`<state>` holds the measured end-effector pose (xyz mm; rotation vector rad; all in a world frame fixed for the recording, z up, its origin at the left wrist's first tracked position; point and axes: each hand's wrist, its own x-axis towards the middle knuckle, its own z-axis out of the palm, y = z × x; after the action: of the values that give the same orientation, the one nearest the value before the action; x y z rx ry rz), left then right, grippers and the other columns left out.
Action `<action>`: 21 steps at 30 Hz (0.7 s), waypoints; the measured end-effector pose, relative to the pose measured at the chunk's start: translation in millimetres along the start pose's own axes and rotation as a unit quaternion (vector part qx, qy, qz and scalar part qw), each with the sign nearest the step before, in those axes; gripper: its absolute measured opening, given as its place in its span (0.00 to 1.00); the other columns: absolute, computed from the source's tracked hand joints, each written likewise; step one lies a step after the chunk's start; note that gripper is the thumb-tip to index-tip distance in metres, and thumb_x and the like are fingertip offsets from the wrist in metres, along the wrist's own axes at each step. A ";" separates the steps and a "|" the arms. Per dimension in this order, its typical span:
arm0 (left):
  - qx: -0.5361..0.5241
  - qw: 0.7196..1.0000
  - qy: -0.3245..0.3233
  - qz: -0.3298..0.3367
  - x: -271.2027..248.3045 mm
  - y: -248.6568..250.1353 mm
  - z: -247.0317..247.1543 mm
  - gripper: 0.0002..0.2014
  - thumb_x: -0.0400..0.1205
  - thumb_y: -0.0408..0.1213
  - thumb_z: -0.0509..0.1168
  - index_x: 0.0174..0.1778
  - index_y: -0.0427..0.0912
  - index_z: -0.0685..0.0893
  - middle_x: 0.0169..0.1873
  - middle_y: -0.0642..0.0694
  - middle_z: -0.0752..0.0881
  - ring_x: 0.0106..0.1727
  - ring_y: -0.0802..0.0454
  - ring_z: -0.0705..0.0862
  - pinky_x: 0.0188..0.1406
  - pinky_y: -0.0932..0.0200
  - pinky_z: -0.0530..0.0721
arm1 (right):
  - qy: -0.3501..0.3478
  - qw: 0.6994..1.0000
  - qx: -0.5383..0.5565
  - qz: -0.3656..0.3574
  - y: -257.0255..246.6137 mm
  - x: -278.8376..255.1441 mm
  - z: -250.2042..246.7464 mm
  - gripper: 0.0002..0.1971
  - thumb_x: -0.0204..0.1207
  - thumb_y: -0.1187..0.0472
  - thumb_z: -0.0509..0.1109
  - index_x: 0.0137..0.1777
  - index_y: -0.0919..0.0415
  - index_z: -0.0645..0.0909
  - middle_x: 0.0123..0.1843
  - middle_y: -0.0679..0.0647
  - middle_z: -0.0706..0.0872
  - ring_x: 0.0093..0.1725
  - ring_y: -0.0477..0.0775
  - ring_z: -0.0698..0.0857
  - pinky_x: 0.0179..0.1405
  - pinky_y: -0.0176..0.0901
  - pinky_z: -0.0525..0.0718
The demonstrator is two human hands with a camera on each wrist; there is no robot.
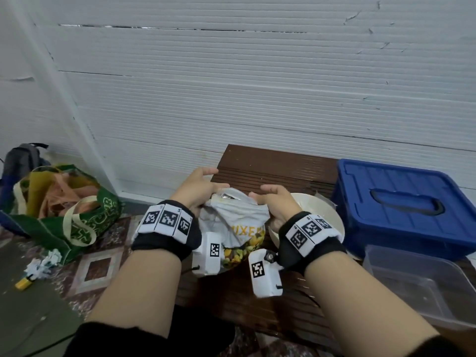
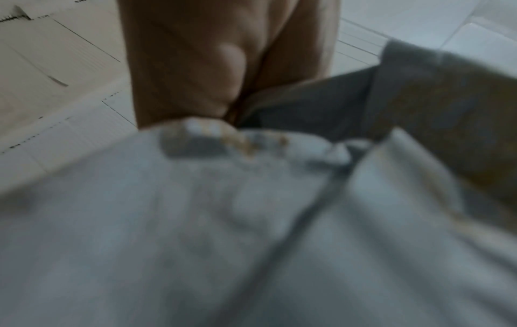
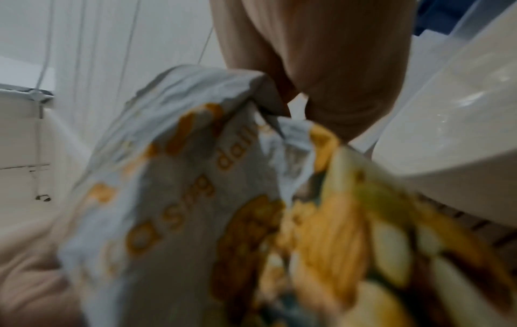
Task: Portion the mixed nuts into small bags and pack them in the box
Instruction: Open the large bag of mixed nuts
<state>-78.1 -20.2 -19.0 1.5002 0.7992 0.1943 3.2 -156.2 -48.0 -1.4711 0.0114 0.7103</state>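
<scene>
White ribbed wall panels (image 1: pixel 231 86) are running behind a dark brown slatted worktop (image 1: pixel 270 166); patterned floor tiles (image 1: pixel 95 269) are showing to its left.

Nut bag (image 1: pixel 239 215) (white, crumpled, yellow "MIXED" print, nut pictures low down) is standing on the worktop between both hands, top edge gaping slightly.
- left hand (image 1: pixel 198 189): pinching the bag's top edge on the left side, thumb and fingers clamped on the film; left wrist view is blurred but showing skin pressed against the grey-white film (image 2: pixel 251 221).
- right hand (image 1: pixel 275 199): pinching the top edge on the right side; right wrist view is showing the fingers (image 3: pixel 330 66) closing on a fold of the printed bag (image 3: pixel 196 177).

White bowl (image 1: pixel 316 212) is sitting just right of the bag, partly under the right wrist. Blue lidded bin (image 1: pixel 401 204) is sitting further right at the wall. Clear plastic box (image 1: pixel 422 284) is sitting in front of the bin, lid off, at the worktop's near right.

Green tote bag (image 1: pixel 67 215) stuffed with cloth is lying on the floor to the left, grey backpack (image 1: pixel 20 158) behind it, paper scraps (image 1: pixel 43 261) near it.
</scene>
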 end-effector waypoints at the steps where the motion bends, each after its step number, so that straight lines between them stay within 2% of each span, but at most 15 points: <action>1: -0.021 1.000 -0.013 -0.002 -1.3 0.6 -0.8 0.21 0.80 0.19 0.62 0.64 0.45 0.74 0.56 0.38 0.86 0.44 0.43 0.90 0.30 0.53 0.88 | 0.013 1.000 -0.001 0.000 -1.1 0.8 -1.3 0.20 0.73 0.71 0.75 0.62 0.65 0.73 0.56 0.65 0.83 0.49 0.60 0.85 0.50 0.56 0.86; 3: -0.048 0.999 -0.005 0.008 -3.1 2.1 -3.6 0.24 0.81 0.16 0.57 0.64 0.48 0.76 0.54 0.43 0.87 0.35 0.51 0.90 0.23 0.59 0.86 | 0.043 0.998 -0.034 -0.033 -7.2 -0.5 -5.7 0.21 0.73 0.61 0.77 0.62 0.65 0.74 0.50 0.61 0.85 0.47 0.58 0.86 0.48 0.54 0.86; 5: -0.074 0.996 0.039 0.027 -1.2 0.5 -8.5 0.27 0.80 0.13 0.52 0.63 0.49 0.78 0.55 0.45 0.86 0.36 0.52 0.88 0.24 0.59 0.85 | 0.065 0.993 -0.075 -0.062 -17.1 -11.7 -11.2 0.18 0.75 0.51 0.74 0.56 0.60 0.74 0.44 0.56 0.84 0.38 0.53 0.84 0.35 0.47 0.85; 7: -0.113 0.988 0.095 0.043 1.5 -4.1 -14.2 0.30 0.78 0.11 0.49 0.60 0.49 0.80 0.57 0.46 0.85 0.36 0.50 0.84 0.27 0.58 0.82 | 0.070 0.987 -0.125 -0.073 -23.7 -25.2 -14.4 0.19 0.76 0.44 0.70 0.53 0.57 0.73 0.42 0.56 0.83 0.33 0.50 0.80 0.26 0.42 0.78; 10: -0.149 0.973 0.167 0.056 -1.5 -8.5 -18.1 0.31 0.77 0.12 0.48 0.52 0.56 0.82 0.61 0.46 0.83 0.42 0.44 0.81 0.39 0.48 0.79 | 0.006 0.985 -0.159 -0.058 -27.1 -47.2 -7.5 0.25 0.74 0.37 0.68 0.55 0.58 0.70 0.38 0.59 0.85 0.26 0.52 0.79 0.19 0.39 0.76; 12: -0.166 0.969 0.175 0.058 -9.3 -5.5 -15.8 0.29 0.80 0.15 0.47 0.50 0.56 0.81 0.61 0.47 0.81 0.47 0.44 0.82 0.37 0.51 0.81 | -0.036 0.987 -0.146 -0.050 -27.2 -58.4 2.7 0.28 0.72 0.35 0.69 0.57 0.58 0.68 0.40 0.62 0.86 0.24 0.55 0.82 0.20 0.43 0.82; 14: -0.164 0.974 0.145 0.056 -21.3 1.4 -11.4 0.27 0.81 0.16 0.47 0.55 0.51 0.81 0.61 0.45 0.79 0.52 0.45 0.83 0.32 0.54 0.82 | -0.045 0.988 -0.135 -0.056 -27.3 -64.7 13.1 0.31 0.69 0.34 0.71 0.59 0.56 0.66 0.46 0.62 0.85 0.30 0.57 0.86 0.25 0.52 0.88; 16: -0.144 0.983 0.104 0.050 -30.7 7.8 -9.0 0.28 0.77 0.13 0.46 0.59 0.46 0.79 0.62 0.42 0.77 0.55 0.46 0.82 0.33 0.55 0.83 | -0.027 0.987 -0.139 -0.072 -26.2 -66.7 20.2 0.32 0.68 0.35 0.73 0.61 0.54 0.66 0.49 0.58 0.82 0.39 0.58 0.88 0.28 0.54 0.89; 18: -0.125 0.988 0.087 0.041 -35.7 13.1 -10.6 0.24 0.78 0.14 0.47 0.61 0.41 0.76 0.56 0.41 0.78 0.47 0.48 0.82 0.29 0.58 0.86 | 0.001 0.984 -0.147 -0.096 -21.9 -65.2 23.3 0.29 0.70 0.42 0.74 0.62 0.54 0.65 0.50 0.54 0.79 0.45 0.58 0.87 0.31 0.57 0.90; 20: -0.113 0.989 0.085 0.033 -38.7 16.7 -13.1 0.18 0.81 0.18 0.52 0.62 0.40 0.72 0.45 0.43 0.75 0.38 0.50 0.80 0.26 0.59 0.85 | 0.015 0.983 -0.138 -0.120 -16.4 -62.8 23.8 0.22 0.75 0.54 0.72 0.62 0.53 0.64 0.49 0.52 0.77 0.45 0.56 0.85 0.30 0.59 0.90; 21: -0.104 0.991 0.082 0.029 -40.2 17.6 -13.9 0.17 0.82 0.20 0.54 0.63 0.41 0.70 0.44 0.44 0.75 0.36 0.50 0.80 0.26 0.58 0.85 | 0.018 0.982 -0.136 -0.132 -14.2 -61.1 23.5 0.20 0.76 0.59 0.70 0.61 0.52 0.64 0.49 0.52 0.77 0.45 0.56 0.84 0.31 0.59 0.90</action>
<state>-109.4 -30.3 13.1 1.3227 0.8398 0.4356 -49.0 -160.3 -6.2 -1.7070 -0.2571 0.4821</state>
